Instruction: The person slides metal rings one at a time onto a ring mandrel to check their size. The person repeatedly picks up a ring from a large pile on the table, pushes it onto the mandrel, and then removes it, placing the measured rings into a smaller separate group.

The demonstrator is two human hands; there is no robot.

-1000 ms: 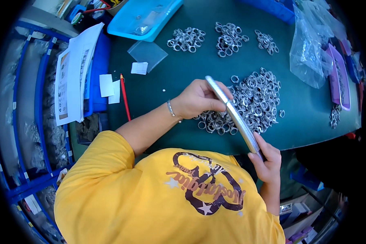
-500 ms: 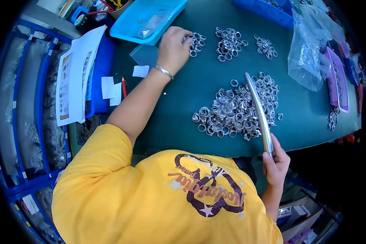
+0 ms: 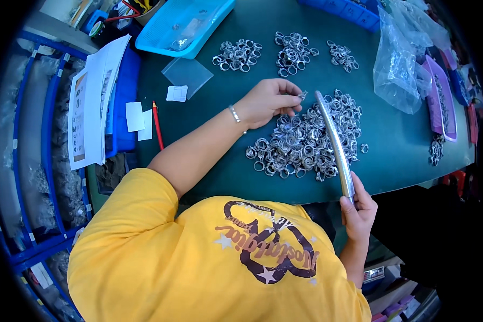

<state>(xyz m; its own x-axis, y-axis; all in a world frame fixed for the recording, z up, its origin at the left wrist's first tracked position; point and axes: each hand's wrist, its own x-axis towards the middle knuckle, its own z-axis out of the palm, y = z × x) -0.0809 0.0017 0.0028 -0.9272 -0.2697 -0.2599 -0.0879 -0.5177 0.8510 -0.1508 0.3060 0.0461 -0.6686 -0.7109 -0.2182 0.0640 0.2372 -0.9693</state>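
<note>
My right hand [image 3: 360, 212] grips the lower end of a long, tapered metal ring mandrel [image 3: 334, 144]. Its narrow tip points away from me, over a large heap of silver rings [image 3: 298, 144]. At the heap's far left edge, my left hand [image 3: 268, 103] pinches a small silver ring [image 3: 304, 96] between thumb and fingers, close to the mandrel's tip. Three smaller ring piles lie farther back: a left pile [image 3: 238, 55], a middle pile [image 3: 294, 52] and a right pile [image 3: 342, 56]. One loose ring [image 3: 364, 148] rests right of the heap.
A light-blue basket [image 3: 185, 51] holds clear bags. Nearby lie a flat plastic bag [image 3: 190, 75], paper slips [image 3: 135, 117] and a red pencil [image 3: 157, 126]. Papers [image 3: 94, 107] lean at the left. Rightward are clear plastic bags [image 3: 394, 70] and a purple basket [image 3: 449, 115]. A blue bin [image 3: 354, 13] stands far back.
My left hand has come from the far left ring pile to the mandrel's tip, now with a ring in its fingers. My right hand keeps its hold on the mandrel, nearly unmoved.
</note>
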